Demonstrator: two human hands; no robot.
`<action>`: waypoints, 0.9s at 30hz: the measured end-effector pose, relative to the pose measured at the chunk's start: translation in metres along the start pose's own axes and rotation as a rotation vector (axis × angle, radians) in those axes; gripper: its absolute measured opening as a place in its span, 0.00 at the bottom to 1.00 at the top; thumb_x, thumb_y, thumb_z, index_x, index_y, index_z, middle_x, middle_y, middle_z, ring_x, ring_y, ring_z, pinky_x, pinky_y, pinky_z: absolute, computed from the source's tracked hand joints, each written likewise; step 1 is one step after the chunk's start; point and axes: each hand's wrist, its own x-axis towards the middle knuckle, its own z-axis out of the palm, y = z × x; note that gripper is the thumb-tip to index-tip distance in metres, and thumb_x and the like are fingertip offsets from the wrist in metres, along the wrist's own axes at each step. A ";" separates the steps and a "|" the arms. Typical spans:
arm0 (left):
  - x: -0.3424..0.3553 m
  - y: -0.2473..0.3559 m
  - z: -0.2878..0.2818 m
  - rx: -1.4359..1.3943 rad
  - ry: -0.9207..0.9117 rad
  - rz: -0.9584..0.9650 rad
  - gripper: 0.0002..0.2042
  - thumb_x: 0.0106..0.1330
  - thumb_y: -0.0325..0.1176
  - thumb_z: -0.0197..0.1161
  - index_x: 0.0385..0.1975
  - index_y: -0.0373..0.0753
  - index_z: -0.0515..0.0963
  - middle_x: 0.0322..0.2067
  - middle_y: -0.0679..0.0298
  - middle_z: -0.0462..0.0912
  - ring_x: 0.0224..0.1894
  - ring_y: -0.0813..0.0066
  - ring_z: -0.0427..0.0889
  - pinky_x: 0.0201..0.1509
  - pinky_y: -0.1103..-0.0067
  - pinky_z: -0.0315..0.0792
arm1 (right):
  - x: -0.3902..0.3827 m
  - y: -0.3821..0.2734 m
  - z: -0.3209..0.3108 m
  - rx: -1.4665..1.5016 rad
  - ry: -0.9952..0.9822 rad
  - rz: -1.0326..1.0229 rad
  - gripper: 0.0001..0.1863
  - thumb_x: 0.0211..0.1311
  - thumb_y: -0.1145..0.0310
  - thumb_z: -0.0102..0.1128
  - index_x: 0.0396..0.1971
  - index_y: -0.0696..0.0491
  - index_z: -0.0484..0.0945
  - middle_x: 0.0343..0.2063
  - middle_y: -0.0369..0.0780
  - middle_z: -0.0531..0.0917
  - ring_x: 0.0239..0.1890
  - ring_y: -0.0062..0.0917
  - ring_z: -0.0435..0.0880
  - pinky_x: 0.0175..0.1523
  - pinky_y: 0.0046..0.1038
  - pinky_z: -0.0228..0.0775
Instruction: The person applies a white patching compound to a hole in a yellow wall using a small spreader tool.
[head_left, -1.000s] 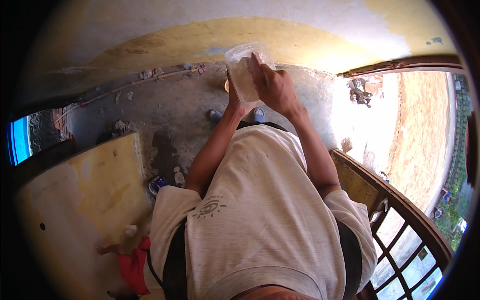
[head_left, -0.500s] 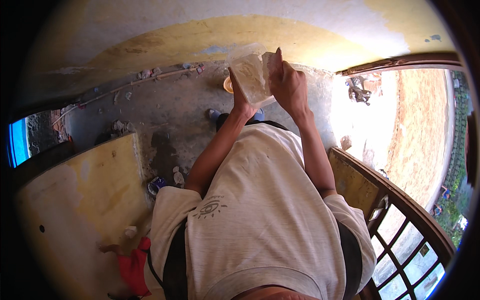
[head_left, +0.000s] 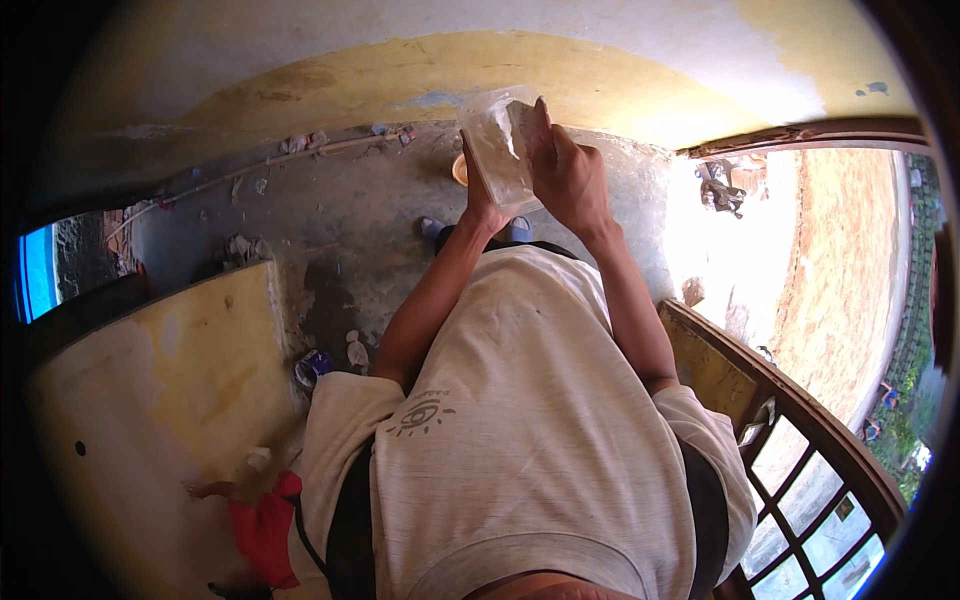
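Observation:
My left hand is closed around the side of a clear plastic tub, held out in front of my chest and tilted. Whitish paste smears its inside. My right hand grips a flat, brownish scraper, its blade at the tub's right side with a streak of white paste beside it. The fingers of my right hand wrap round the scraper, and its handle is mostly hidden by them. Under the tub, an orange-rimmed round container on the floor is partly covered by my left hand.
A patchy yellow wall rises ahead. Along its foot lie a long pole and scraps. A low wall and a person in red are at left. At right stand a bright doorway and a paned door.
My right hand and the scraper have shifted slightly left over the tub. The tub has turned a little, showing less of its inside. The person in red has moved slightly.

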 end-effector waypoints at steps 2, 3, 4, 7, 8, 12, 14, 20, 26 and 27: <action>-0.002 0.001 -0.001 -0.048 -0.016 -0.007 0.31 0.77 0.63 0.37 0.71 0.51 0.62 0.67 0.67 0.71 0.67 0.66 0.72 0.71 0.62 0.67 | 0.000 0.010 0.008 -0.065 -0.080 -0.053 0.05 0.62 0.73 0.58 0.32 0.59 0.75 0.16 0.55 0.78 0.19 0.50 0.81 0.25 0.45 0.72; -0.002 0.001 -0.008 -0.082 -0.051 -0.016 0.30 0.77 0.62 0.38 0.71 0.51 0.63 0.66 0.66 0.72 0.67 0.65 0.72 0.71 0.62 0.66 | 0.004 0.001 0.005 -0.085 -0.110 -0.075 0.05 0.62 0.73 0.58 0.33 0.59 0.75 0.17 0.55 0.79 0.19 0.50 0.81 0.26 0.45 0.72; -0.002 0.001 -0.015 -0.084 -0.050 -0.010 0.30 0.77 0.62 0.38 0.71 0.51 0.63 0.66 0.66 0.72 0.67 0.65 0.72 0.71 0.62 0.66 | 0.008 -0.007 -0.008 -0.052 -0.090 -0.051 0.07 0.63 0.74 0.57 0.38 0.60 0.78 0.18 0.54 0.78 0.20 0.48 0.81 0.26 0.42 0.72; -0.003 0.001 -0.019 0.000 0.026 -0.023 0.37 0.73 0.70 0.35 0.70 0.49 0.64 0.65 0.63 0.73 0.65 0.61 0.75 0.68 0.56 0.71 | 0.014 0.009 -0.013 -0.018 -0.039 0.033 0.14 0.63 0.73 0.56 0.47 0.61 0.80 0.19 0.53 0.78 0.20 0.46 0.81 0.27 0.39 0.71; -0.003 0.000 -0.018 0.000 0.024 -0.026 0.37 0.73 0.70 0.35 0.70 0.49 0.64 0.65 0.63 0.73 0.65 0.61 0.75 0.68 0.56 0.71 | 0.014 0.013 -0.012 -0.055 -0.026 -0.004 0.13 0.63 0.73 0.56 0.45 0.60 0.81 0.18 0.52 0.78 0.20 0.47 0.81 0.27 0.40 0.72; 0.004 -0.005 -0.017 -0.063 0.004 -0.040 0.30 0.76 0.63 0.40 0.69 0.51 0.66 0.65 0.64 0.73 0.66 0.65 0.73 0.70 0.62 0.68 | 0.008 0.017 0.009 -0.129 -0.077 -0.077 0.06 0.60 0.73 0.57 0.35 0.59 0.74 0.15 0.54 0.78 0.18 0.51 0.80 0.25 0.47 0.72; 0.004 -0.007 -0.017 -0.076 0.001 -0.024 0.31 0.76 0.63 0.39 0.70 0.52 0.65 0.65 0.64 0.73 0.66 0.65 0.73 0.70 0.62 0.68 | 0.006 0.006 0.011 -0.115 -0.144 0.011 0.06 0.60 0.72 0.58 0.34 0.58 0.74 0.15 0.54 0.78 0.19 0.52 0.80 0.26 0.49 0.72; 0.005 -0.005 -0.001 -0.085 -0.041 0.018 0.32 0.77 0.63 0.36 0.73 0.50 0.60 0.68 0.65 0.69 0.67 0.66 0.72 0.70 0.63 0.68 | 0.017 -0.016 -0.001 -0.054 -0.105 -0.008 0.05 0.62 0.72 0.56 0.32 0.58 0.74 0.16 0.54 0.79 0.19 0.53 0.80 0.27 0.49 0.73; 0.010 -0.009 -0.023 -0.049 -0.035 -0.035 0.31 0.77 0.61 0.37 0.72 0.48 0.61 0.67 0.63 0.71 0.66 0.64 0.73 0.69 0.61 0.70 | 0.011 0.004 -0.009 -0.168 -0.119 0.071 0.06 0.65 0.71 0.56 0.33 0.58 0.77 0.19 0.56 0.80 0.23 0.53 0.81 0.29 0.48 0.73; 0.010 -0.010 -0.024 -0.050 -0.036 -0.038 0.31 0.77 0.61 0.37 0.72 0.48 0.61 0.67 0.63 0.71 0.66 0.64 0.73 0.69 0.61 0.70 | 0.008 0.005 0.000 -0.132 -0.103 0.111 0.06 0.65 0.71 0.56 0.34 0.58 0.78 0.19 0.56 0.79 0.23 0.53 0.81 0.29 0.48 0.72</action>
